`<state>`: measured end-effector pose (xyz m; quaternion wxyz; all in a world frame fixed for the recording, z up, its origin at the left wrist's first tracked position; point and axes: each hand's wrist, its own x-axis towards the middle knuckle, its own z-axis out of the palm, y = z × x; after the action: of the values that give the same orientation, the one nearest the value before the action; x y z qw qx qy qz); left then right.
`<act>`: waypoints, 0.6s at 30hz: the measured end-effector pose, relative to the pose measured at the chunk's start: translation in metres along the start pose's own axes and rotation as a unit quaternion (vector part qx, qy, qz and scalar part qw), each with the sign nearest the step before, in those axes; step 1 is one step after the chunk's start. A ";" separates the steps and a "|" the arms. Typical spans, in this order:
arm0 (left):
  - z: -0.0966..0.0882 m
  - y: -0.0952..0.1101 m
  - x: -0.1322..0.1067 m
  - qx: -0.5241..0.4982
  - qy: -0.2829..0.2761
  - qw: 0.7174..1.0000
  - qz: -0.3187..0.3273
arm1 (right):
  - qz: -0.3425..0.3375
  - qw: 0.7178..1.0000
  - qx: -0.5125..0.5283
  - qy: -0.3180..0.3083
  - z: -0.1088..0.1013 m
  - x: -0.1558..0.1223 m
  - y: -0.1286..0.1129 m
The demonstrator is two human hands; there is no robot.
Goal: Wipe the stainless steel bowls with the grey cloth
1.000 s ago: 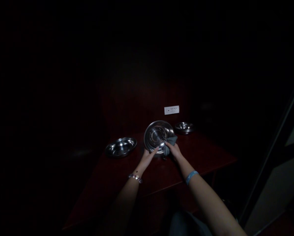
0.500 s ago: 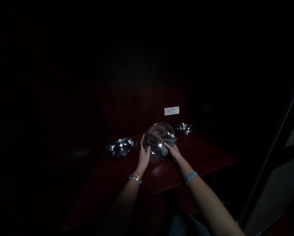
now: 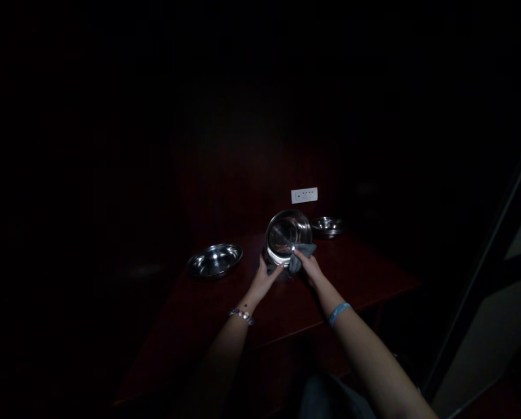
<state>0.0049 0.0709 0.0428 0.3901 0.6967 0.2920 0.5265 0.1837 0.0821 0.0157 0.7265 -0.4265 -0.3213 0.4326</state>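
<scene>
A shiny steel plate (image 3: 286, 234) is held tilted up on its edge above the dark red table (image 3: 225, 308), its hollow side facing me. My left hand (image 3: 266, 277) grips its lower left rim, fingers closed on it. A grey cloth (image 3: 299, 257) is pressed against the plate's lower right rim by my right hand (image 3: 309, 267), whose fingers are closed on the cloth. A beaded bracelet sits on my left wrist and a blue band on my right.
Another steel plate (image 3: 214, 259) lies flat on the table to the left. A small stack of steel plates (image 3: 327, 226) sits at the back right. A white socket panel (image 3: 304, 195) is on the dark wall behind. The room is very dark.
The plate has been turned and tipped more upright, and now sits a little further right. My left hand shifted from its left edge to its lower rim. The cloth stays at the lower right rim.
</scene>
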 end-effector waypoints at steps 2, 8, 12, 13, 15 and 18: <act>0.001 -0.002 -0.001 0.002 -0.003 1.000 -0.001 | 0.008 1.000 0.003 -0.020 0.001 -0.002 -0.001; -0.001 -0.005 0.006 -0.026 0.026 0.999 0.005 | 0.014 0.999 -0.002 -0.037 0.003 -0.003 -0.003; -0.005 -0.004 0.010 -0.061 0.075 0.995 0.013 | 0.006 1.000 -0.006 -0.007 0.001 -0.001 -0.002; -0.007 -0.004 0.010 -0.062 0.096 0.993 0.013 | 0.002 1.000 -0.006 0.000 0.001 0.000 -0.001; -0.011 -0.004 0.011 -0.052 0.140 0.989 0.009 | -0.007 1.000 -0.010 0.008 0.001 0.001 -0.001; -0.015 -0.004 0.011 -0.033 0.172 0.985 0.006 | -0.023 0.999 -0.026 0.009 0.001 0.001 -0.002</act>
<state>-0.0067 0.0855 0.0469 0.3534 0.5848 0.3330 0.6497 0.1843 0.0828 0.0180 0.7277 -0.4418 -0.3354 0.4035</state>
